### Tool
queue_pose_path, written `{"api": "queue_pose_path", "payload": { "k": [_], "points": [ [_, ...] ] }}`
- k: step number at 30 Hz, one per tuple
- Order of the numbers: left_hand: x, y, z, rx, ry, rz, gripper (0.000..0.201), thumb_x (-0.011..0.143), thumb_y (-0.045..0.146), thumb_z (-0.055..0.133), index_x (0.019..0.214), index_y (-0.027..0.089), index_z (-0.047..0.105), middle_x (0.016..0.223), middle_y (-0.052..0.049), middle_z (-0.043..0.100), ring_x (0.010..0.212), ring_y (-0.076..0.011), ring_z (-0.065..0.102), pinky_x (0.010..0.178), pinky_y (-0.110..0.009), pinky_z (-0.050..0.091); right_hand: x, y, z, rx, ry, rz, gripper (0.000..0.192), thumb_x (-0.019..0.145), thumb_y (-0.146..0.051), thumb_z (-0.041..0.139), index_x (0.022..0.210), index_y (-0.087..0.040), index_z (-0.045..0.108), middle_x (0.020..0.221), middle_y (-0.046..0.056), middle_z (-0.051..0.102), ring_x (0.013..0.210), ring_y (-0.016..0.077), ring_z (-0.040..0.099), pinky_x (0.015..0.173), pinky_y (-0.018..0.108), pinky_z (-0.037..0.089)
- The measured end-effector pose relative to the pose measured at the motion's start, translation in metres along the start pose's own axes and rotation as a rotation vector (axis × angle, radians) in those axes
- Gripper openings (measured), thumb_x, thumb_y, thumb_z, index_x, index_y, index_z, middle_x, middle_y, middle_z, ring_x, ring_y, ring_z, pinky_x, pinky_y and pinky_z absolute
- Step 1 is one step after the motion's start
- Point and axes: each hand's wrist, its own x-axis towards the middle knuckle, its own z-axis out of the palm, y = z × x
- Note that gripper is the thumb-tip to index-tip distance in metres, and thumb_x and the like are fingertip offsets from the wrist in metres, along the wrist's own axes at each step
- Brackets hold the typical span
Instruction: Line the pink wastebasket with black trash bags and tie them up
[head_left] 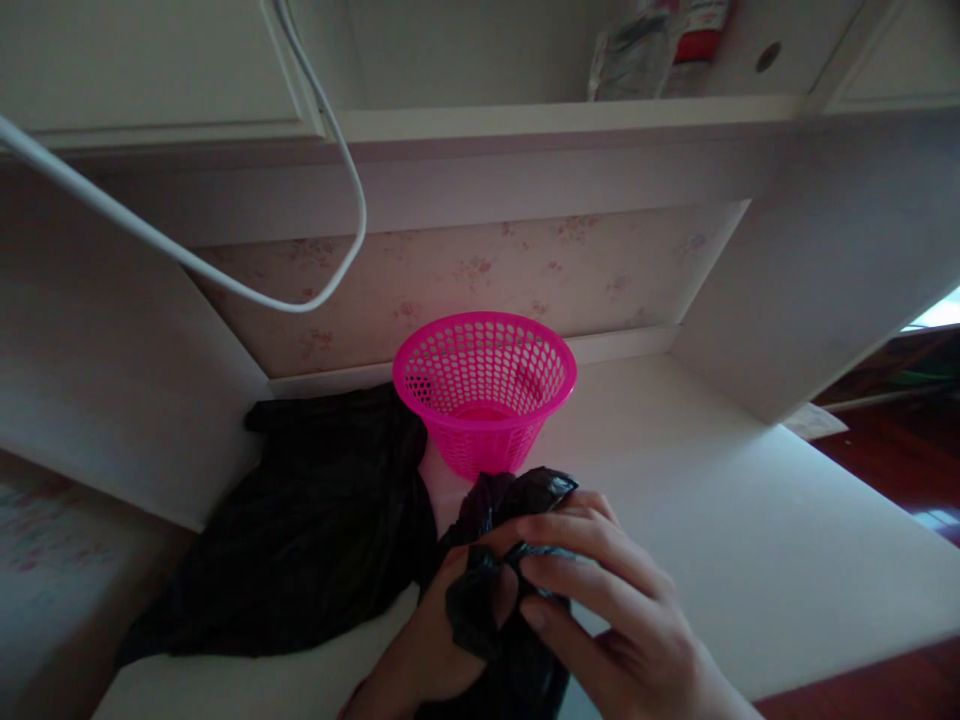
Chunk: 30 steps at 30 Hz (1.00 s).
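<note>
Both hands hold a crumpled black plastic bag (517, 500) low in the middle of the view. My left hand (427, 650) grips it from below with the thumb pressed on the plastic. My right hand (607, 610) covers it from the right, fingers curled over the top. Just behind the bag, a bright pink perforated plastic basket (484, 390) stands upright on the white desk top (720, 500); it looks empty. A larger heap of black plastic bags (315, 530) lies to the left of the basket, touching the held bag.
A white cable (225, 280) loops down from the upper left. A shelf (570, 118) above the desk carries some packets (652, 45). White side panels (810, 290) flank the desk recess. Red-brown floor (900, 470) shows at the right.
</note>
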Motion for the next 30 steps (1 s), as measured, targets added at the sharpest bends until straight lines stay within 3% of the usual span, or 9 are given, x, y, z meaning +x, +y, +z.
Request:
{"api": "queue_pose_path", "payload": {
  "k": [5,7,10,12,14,20,24,27,30],
  "points": [
    [-0.006,-0.008,-0.001,0.074,-0.003,0.023,0.054,0.106,0.06,0.047,0.144,0.028,0.069,0.146,-0.009,0.071,0.137,-0.0298,0.064,0.122,-0.043,0.045,-0.02,0.02,0.01,0.121,0.248,0.473,0.065,0.096,-0.03,0.075,0.155,-0.035,0.048,0.135,0.008,0.053,0.113,0.0184,0.063,0.097,0.031,0.057],
    [-0.006,-0.004,-0.001,0.072,-0.079,0.062,0.052,0.108,0.056,0.046,0.146,0.028,0.067,0.14,-0.009,0.074,0.131,-0.0284,0.068,0.12,-0.041,0.047,-0.019,0.03,0.01,0.283,0.166,0.624,0.077,0.097,-0.043,0.075,0.163,-0.037,0.037,0.145,0.01,0.053,0.116,0.0208,0.064,0.098,0.035,0.058],
    [-0.004,0.003,-0.003,0.103,-0.164,0.115,0.05,0.109,0.052,0.044,0.149,0.03,0.065,0.125,-0.007,0.08,0.106,-0.0248,0.074,0.106,-0.036,0.055,-0.01,0.037,0.004,0.557,-0.119,0.716,0.045,0.102,-0.053,0.064,0.138,-0.025,0.068,0.115,0.007,0.071,0.099,0.0213,0.069,0.083,0.032,0.059],
    [-0.003,0.004,-0.005,0.154,-0.191,0.114,0.051,0.109,0.05,0.044,0.152,0.029,0.062,0.116,-0.006,0.08,0.093,-0.0225,0.072,0.095,-0.033,0.057,-0.003,0.036,0.001,0.629,-0.182,0.71,0.039,0.104,-0.053,0.061,0.099,-0.018,0.077,0.083,0.003,0.068,0.077,0.0167,0.064,0.068,0.026,0.054],
    [-0.003,0.0,-0.008,0.191,-0.211,0.116,0.052,0.108,0.047,0.047,0.154,0.027,0.059,0.106,-0.006,0.079,0.086,-0.0213,0.068,0.087,-0.03,0.056,0.002,0.035,0.001,0.606,-0.092,0.696,0.04,0.103,-0.049,0.063,0.082,-0.017,0.073,0.073,0.001,0.061,0.067,0.0133,0.056,0.059,0.024,0.048],
    [-0.005,-0.011,-0.012,0.185,-0.273,0.142,0.046,0.104,0.046,0.056,0.141,0.023,0.072,0.089,-0.003,0.074,0.076,-0.018,0.066,0.078,-0.028,0.054,0.0,0.039,0.012,0.677,0.292,0.724,0.018,0.1,-0.038,0.071,0.114,-0.027,0.07,0.088,0.0,0.069,0.068,0.0126,0.066,0.062,0.022,0.055],
    [0.001,-0.007,-0.008,0.069,-0.09,0.1,0.052,0.107,0.057,0.049,0.136,0.022,0.075,0.104,-0.008,0.082,0.091,-0.0237,0.074,0.089,-0.034,0.058,-0.019,0.023,0.021,0.623,0.489,0.595,0.025,0.1,-0.035,0.071,0.121,-0.033,0.059,0.111,0.002,0.06,0.098,0.0166,0.072,0.088,0.03,0.061],
    [0.005,-0.007,-0.001,-0.005,0.066,0.055,0.053,0.107,0.061,0.046,0.135,0.025,0.075,0.131,-0.009,0.078,0.12,-0.0269,0.072,0.111,-0.039,0.052,-0.034,0.004,0.029,0.372,0.273,0.491,0.047,0.093,-0.049,0.078,0.131,-0.029,0.056,0.13,0.009,0.057,0.125,0.0254,0.065,0.106,0.038,0.057],
    [0.006,-0.009,0.003,-0.023,0.115,0.032,0.056,0.105,0.066,0.046,0.13,0.026,0.076,0.134,-0.008,0.077,0.128,-0.0271,0.068,0.118,-0.041,0.047,-0.039,-0.006,0.034,0.164,0.044,0.424,0.072,0.085,-0.046,0.086,0.145,-0.029,0.049,0.142,0.015,0.06,0.133,0.0302,0.063,0.108,0.043,0.058]
  ]
}}
